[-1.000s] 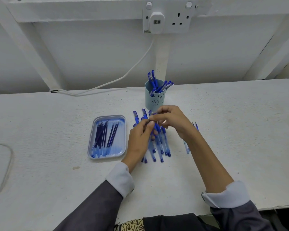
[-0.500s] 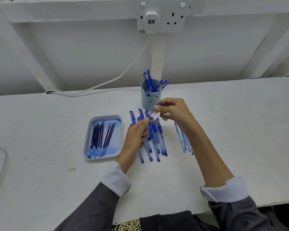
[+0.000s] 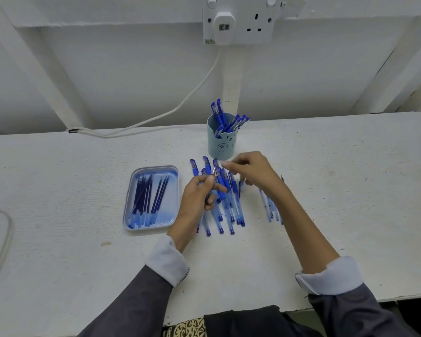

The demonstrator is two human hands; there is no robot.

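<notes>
My left hand (image 3: 199,194) grips a thin pen refill (image 3: 213,171), its metal tip pointing up. My right hand (image 3: 252,170) hovers just right of it with thumb and fingers pinched; a clear pen barrel (image 3: 240,188) shows under its palm, mostly hidden. Both hands are above a row of several blue pens (image 3: 229,216) lying on the white table (image 3: 338,190). A smaller group of clear barrels (image 3: 269,211) lies to the right, partly behind my right forearm. A blue tray (image 3: 131,190) at the left holds several dark refills (image 3: 147,195).
A light-blue cup (image 3: 220,148) with several capped pens stands just behind the hands. A wall socket with a plugged adapter (image 3: 225,24) feeds a white cable (image 3: 180,105) running along the table's back edge. Another cable (image 3: 3,239) loops at the far left.
The hands, joined on one pen a second ago, have drawn apart. My left hand now holds the refill alone and my right hand has moved right.
</notes>
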